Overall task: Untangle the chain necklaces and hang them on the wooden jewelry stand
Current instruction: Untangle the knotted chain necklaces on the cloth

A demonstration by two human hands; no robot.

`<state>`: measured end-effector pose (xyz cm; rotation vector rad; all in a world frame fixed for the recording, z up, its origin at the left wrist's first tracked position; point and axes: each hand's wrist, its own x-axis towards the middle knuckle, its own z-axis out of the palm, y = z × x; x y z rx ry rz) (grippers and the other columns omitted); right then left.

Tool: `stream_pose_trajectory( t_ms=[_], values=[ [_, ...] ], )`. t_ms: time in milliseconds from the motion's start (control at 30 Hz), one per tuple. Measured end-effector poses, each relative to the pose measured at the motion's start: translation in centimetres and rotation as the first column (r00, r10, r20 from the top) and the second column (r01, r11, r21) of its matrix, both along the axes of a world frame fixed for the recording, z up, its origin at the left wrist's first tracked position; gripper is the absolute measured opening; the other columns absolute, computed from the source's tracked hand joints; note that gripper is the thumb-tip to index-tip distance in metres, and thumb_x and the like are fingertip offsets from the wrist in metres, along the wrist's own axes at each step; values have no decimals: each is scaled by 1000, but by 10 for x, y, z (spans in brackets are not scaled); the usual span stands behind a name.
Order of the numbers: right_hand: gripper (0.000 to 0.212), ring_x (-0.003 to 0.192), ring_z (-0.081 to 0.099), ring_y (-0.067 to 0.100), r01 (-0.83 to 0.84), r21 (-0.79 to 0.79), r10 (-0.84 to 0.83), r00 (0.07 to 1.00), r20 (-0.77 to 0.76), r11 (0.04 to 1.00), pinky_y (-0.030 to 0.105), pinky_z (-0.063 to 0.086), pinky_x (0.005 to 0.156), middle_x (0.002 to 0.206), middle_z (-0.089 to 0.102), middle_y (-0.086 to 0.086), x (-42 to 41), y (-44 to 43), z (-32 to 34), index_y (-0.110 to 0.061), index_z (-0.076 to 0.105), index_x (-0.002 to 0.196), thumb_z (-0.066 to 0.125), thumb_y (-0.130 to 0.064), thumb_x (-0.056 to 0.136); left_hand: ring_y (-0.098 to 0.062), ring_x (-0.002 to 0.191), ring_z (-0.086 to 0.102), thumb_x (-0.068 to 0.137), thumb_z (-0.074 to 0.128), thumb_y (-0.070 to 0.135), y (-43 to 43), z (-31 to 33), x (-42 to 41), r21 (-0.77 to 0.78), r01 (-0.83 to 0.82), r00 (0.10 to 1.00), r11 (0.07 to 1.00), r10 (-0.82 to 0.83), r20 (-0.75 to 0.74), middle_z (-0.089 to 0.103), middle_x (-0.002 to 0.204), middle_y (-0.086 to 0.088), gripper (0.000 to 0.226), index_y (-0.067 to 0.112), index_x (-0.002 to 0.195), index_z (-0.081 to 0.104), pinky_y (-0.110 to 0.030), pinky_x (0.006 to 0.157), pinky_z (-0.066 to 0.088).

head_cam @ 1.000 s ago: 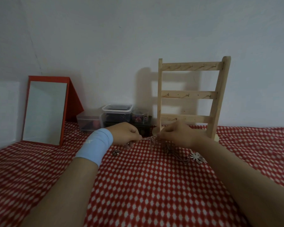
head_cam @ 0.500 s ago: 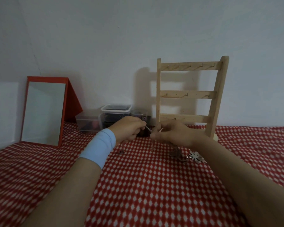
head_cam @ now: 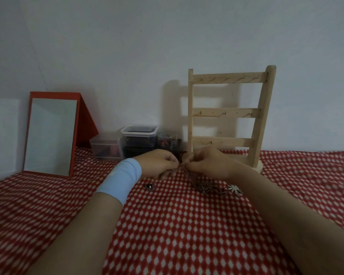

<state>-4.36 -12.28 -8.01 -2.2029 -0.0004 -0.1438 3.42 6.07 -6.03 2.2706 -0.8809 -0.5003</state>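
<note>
In front of the stand's point(head_cam: 226, 112) left post, the left hand point(head_cam: 159, 162) and right hand point(head_cam: 209, 163) curl inward, fingertips hidden. The strand they pinch is too fine to trace. The right wrist covers part of the chains point(head_cam: 204, 188) and one edge of the star pendant point(head_cam: 234, 189). Left of the stand, the boxes' point(head_cam: 139, 139) contents are dark blurs. Both forearms run off the bottom edge.

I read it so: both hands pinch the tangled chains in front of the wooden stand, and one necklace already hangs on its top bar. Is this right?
Not quite. The head view shows only bare hooks on the top bar of the wooden stand; no necklace hangs there. The left hand and right hand do pinch the tangled chains in front of it.
</note>
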Motion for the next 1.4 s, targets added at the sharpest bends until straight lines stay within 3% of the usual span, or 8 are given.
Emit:
stream_pose_trajectory(
  t_ms=[400,633,800,933,1067,1233,1333,1400],
  values=[
    [40,66,61,17,109,-254,-81,990,120,961,40,56,72,79,69,13,4,6,3,-6,69,86,49,-36,105,2,96,62,94,62,34,-4,-2,0,-104,-11,989,994,26,148,71,107,13,22,24,107,76,-18,92,44],
    [22,73,72,11,78,17,-78,997,22,997,25,58,72,83,77,5,-2,-6,7,-14,76,91,62,-29,100,3,50,54,97,56,23,-5,-2,-2,-194,-11,969,981,58,240,61,56,12,17,19,99,72,-23,66,45],
    [20,81,74,25,128,162,-127,992,-17,978,34,63,75,88,77,10,0,-7,4,-10,75,94,66,-27,97,-3,41,53,99,52,26,-4,1,-8,-117,-12,963,993,43,267,68,61,1,14,18,96,63,-18,52,44],
    [25,76,68,21,152,619,-165,986,-37,771,32,58,68,88,68,11,5,3,4,-3,65,96,50,-20,104,-13,34,43,102,43,25,-5,-2,-9,-107,-25,986,994,42,159,71,68,-8,16,12,98,53,-24,40,38],
    [24,85,60,27,96,800,-49,995,-84,592,35,53,71,96,59,16,7,7,6,-3,56,104,40,-21,105,-9,37,43,100,46,22,-4,-1,-7,-103,-12,985,995,30,170,68,62,-3,15,12,95,56,-22,42,38],
    [4,80,62,32,38,631,-28,999,-26,775,39,53,70,94,65,21,-1,1,6,-3,68,95,64,-5,95,3,43,50,97,53,19,-3,7,-6,-211,-5,975,977,51,215,58,47,14,15,20,84,61,-16,52,39],
    [26,59,62,26,-12,511,2,1000,21,859,32,52,52,81,67,24,-2,-7,8,-14,67,68,69,-6,92,6,43,48,96,55,20,-2,11,-5,-206,-2,963,979,58,264,55,49,16,15,22,83,62,-11,48,35],
    [8,57,65,24,-17,468,7,1000,24,884,31,55,52,78,69,23,-5,-10,13,-7,65,86,68,-4,92,8,45,48,96,55,23,0,12,-3,-180,-11,950,984,66,305,54,57,17,13,21,87,65,-10,50,33]
  ],
)
